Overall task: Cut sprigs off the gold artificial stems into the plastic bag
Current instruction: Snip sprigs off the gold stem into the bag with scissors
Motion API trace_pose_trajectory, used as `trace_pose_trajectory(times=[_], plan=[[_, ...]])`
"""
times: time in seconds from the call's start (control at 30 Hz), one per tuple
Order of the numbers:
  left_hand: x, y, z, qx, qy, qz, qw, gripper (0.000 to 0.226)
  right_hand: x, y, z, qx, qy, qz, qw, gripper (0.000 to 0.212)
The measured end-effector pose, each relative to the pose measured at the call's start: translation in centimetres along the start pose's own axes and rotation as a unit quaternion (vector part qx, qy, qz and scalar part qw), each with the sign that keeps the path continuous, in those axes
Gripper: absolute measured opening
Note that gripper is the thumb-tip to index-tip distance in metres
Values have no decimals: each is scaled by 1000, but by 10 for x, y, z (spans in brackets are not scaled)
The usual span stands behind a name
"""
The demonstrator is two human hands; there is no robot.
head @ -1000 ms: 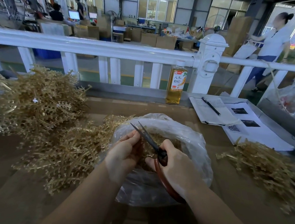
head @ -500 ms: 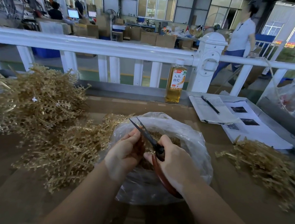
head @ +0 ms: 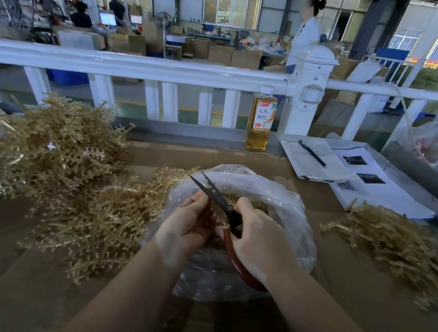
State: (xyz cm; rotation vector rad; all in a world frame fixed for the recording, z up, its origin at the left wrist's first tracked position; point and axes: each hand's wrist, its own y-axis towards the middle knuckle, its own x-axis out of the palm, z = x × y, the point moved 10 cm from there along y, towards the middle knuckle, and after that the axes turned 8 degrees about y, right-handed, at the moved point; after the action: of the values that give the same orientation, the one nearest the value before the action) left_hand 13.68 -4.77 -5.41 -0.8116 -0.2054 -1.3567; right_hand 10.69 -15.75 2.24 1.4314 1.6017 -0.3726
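Over the plastic bag [head: 283, 197], scissors [head: 215, 195] — blades parted — point up-left.

Both hands over plastic bag [head: 283, 197]; right hand [head: 257, 237] grips scissors [head: 218, 199], blades parted.

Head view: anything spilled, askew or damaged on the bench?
Nothing stands out. The plastic bag sits open under both hands; the right hand grips the scissors, blades slightly apart over the bag. Gold stems lie in loose piles either side. The bottle stands upright.
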Motion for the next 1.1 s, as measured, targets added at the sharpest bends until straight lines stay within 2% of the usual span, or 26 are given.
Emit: trace_pose_trajectory(times=[0.53, 1.1], plan=[[-1, 4, 0, 16, 17, -12, 1000, 16, 1, 0, 1, 17, 12, 8, 1000, 32], [1, -4, -2, 0, 32, -1, 999, 15, 4, 2, 5, 16, 20, -5, 1000, 21]])
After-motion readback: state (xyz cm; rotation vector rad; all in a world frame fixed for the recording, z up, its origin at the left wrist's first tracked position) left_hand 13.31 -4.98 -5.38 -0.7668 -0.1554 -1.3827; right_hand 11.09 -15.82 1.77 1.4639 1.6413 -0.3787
